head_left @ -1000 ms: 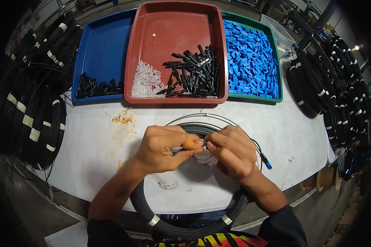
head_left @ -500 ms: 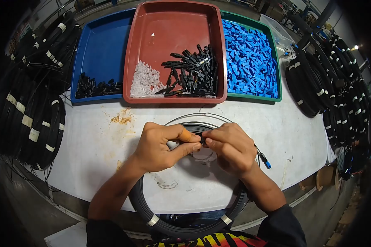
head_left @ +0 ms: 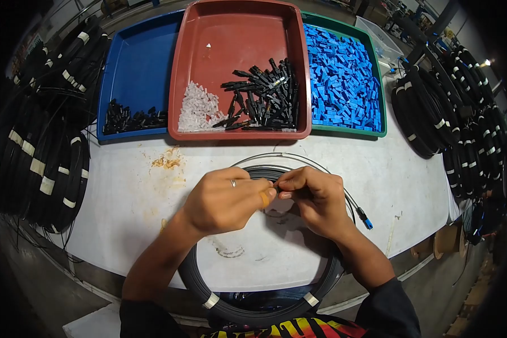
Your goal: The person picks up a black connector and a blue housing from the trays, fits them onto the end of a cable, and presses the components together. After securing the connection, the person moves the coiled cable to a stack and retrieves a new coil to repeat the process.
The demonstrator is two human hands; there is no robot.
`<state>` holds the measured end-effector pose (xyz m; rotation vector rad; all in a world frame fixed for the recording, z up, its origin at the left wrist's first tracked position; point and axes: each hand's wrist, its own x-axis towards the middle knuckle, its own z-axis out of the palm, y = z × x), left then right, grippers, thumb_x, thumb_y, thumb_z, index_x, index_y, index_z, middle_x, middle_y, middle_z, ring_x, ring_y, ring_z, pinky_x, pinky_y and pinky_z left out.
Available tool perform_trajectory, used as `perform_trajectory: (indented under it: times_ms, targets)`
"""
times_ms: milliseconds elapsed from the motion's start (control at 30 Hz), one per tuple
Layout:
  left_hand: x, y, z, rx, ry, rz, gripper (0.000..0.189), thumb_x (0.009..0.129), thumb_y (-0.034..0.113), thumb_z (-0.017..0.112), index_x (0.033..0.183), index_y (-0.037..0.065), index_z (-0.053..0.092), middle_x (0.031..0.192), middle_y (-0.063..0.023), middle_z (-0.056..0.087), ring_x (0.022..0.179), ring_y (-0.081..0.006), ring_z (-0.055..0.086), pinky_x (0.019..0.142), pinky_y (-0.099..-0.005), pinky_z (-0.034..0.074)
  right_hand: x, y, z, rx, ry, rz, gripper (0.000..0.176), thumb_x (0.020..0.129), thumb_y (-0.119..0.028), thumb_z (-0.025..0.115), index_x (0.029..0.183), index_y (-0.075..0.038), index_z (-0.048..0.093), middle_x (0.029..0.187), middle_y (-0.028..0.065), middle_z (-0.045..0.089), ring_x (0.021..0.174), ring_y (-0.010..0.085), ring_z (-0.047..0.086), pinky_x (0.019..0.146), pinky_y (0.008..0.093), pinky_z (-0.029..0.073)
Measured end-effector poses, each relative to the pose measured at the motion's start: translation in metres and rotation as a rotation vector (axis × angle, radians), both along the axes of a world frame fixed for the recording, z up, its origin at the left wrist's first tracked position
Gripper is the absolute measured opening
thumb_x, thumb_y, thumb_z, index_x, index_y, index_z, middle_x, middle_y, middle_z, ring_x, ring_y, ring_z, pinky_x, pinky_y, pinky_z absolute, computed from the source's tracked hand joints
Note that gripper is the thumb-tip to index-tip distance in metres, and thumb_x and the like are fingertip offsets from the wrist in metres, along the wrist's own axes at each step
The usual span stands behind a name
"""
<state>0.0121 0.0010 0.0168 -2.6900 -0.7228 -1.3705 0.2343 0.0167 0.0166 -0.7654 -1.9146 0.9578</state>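
Observation:
Fingertips of my left hand [head_left: 222, 200] and my right hand [head_left: 316, 201] meet above the coil, both closed in a pinch. Between them shows a small black piece [head_left: 276, 187], mostly covered by the fingers, so its exact kind is hidden. Under my hands lies a large coil of black cable [head_left: 192, 269], bound with white tape and reaching over the table's near edge. One cable end with a blue-tipped black connector [head_left: 367, 222] rests on the table to the right of my right hand. My left hand wears a ring and an orange-yellow wrap on one digit.
At the back stand a blue tray [head_left: 141, 50] with black parts, a red tray [head_left: 231, 34] with clear-white pieces and black connector bodies, and a green tray [head_left: 384, 127] full of blue pieces. Cable coils are stacked left [head_left: 34, 169] and right [head_left: 425, 112] of the white table [head_left: 124, 225].
My left hand has rolled over, its back now turned up and its thumb lower. The right fingers have shifted their pinch slightly. Both hands stay over the coil.

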Motion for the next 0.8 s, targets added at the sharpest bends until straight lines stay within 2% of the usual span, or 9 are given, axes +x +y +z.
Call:
perform_trajectory:
  times_ms: [133,200,267,367,433,500,600,700,800]
  targets:
    - [0.004,-0.005,0.003,-0.407,-0.305,0.000,0.017,0.074,-0.008,0.084,0.087,-0.005,0.074,0.080,-0.0173,0.076,0.064,-0.0237,0.071,0.060,-0.0317,0.058,-0.003,0.004,0.004,0.347,-0.039,-0.050,0.021,0.070,0.013,0.073,0.086,0.004,0.064,0.095,0.0162,0.073,0.077,0.0297,0.071,0.068,0.0375,0.057]
    - [0.008,-0.012,0.007,-0.628,-0.411,0.003,0.015,0.074,-0.005,0.084,0.085,-0.004,0.074,0.081,-0.0163,0.076,0.068,-0.0242,0.073,0.063,-0.0313,0.059,-0.002,0.008,0.006,0.740,-0.081,-0.067,0.016,0.072,0.008,0.074,0.083,0.004,0.063,0.093,0.0162,0.071,0.072,0.0281,0.067,0.063,0.0383,0.054]
    - [0.010,-0.013,0.006,-0.850,-0.516,0.007,0.014,0.074,-0.002,0.085,0.082,-0.003,0.074,0.082,-0.0152,0.077,0.071,-0.0247,0.075,0.066,-0.0309,0.060,-0.004,0.006,0.008,0.794,-0.080,-0.062,0.015,0.072,0.006,0.074,0.082,0.004,0.063,0.092,0.0167,0.071,0.071,0.0283,0.066,0.063,0.0383,0.053]
    - [0.010,-0.007,0.002,-0.491,-0.349,-0.026,0.009,0.076,-0.003,0.081,0.078,-0.003,0.072,0.082,-0.0138,0.075,0.065,-0.0220,0.071,0.061,-0.0294,0.057,-0.001,-0.001,0.011,0.754,-0.123,-0.056,0.018,0.068,0.010,0.071,0.081,0.004,0.062,0.091,0.0164,0.070,0.072,0.0288,0.066,0.064,0.0383,0.053]
    - [0.007,-0.002,0.003,0.110,0.064,0.001,0.009,0.077,-0.003,0.076,0.075,-0.002,0.067,0.083,-0.0105,0.072,0.059,-0.0187,0.063,0.055,-0.0285,0.053,0.003,-0.002,0.006,0.377,-0.125,0.009,0.023,0.064,0.015,0.067,0.083,0.003,0.062,0.092,0.0158,0.072,0.076,0.0301,0.069,0.067,0.0381,0.055]
    - [0.008,-0.004,0.006,0.154,0.144,-0.008,0.012,0.070,-0.006,0.078,0.080,-0.005,0.070,0.087,-0.0161,0.071,0.060,-0.0225,0.063,0.054,-0.0310,0.055,0.004,-0.004,0.001,0.250,-0.131,-0.004,0.028,0.062,0.017,0.065,0.084,0.001,0.063,0.094,0.0149,0.073,0.080,0.0312,0.070,0.070,0.0375,0.056]
    - [0.006,-0.002,0.002,0.219,0.080,0.053,0.008,0.076,-0.002,0.074,0.075,-0.001,0.066,0.085,-0.0083,0.069,0.057,-0.0177,0.057,0.053,-0.0291,0.050,0.001,-0.001,-0.002,0.157,-0.044,0.007,0.030,0.061,0.017,0.066,0.086,0.001,0.064,0.096,0.0153,0.074,0.081,0.0320,0.071,0.071,0.0374,0.056]
    - [0.004,-0.006,0.001,-0.404,-0.282,0.015,0.010,0.077,-0.003,0.080,0.083,-0.004,0.073,0.081,-0.0132,0.075,0.067,-0.0224,0.071,0.060,-0.0302,0.057,-0.003,0.002,0.001,0.352,-0.055,-0.049,0.026,0.064,0.014,0.069,0.086,0.001,0.064,0.096,0.0153,0.073,0.078,0.0301,0.070,0.069,0.0376,0.055]
    - [0.007,-0.014,0.007,-0.760,-0.462,0.002,0.013,0.077,-0.003,0.083,0.087,-0.004,0.075,0.080,-0.0144,0.076,0.073,-0.0214,0.076,0.063,-0.0299,0.058,-0.004,0.007,0.006,0.783,-0.105,-0.071,0.015,0.072,0.005,0.072,0.084,0.003,0.064,0.093,0.0154,0.071,0.074,0.0273,0.066,0.065,0.0377,0.052]
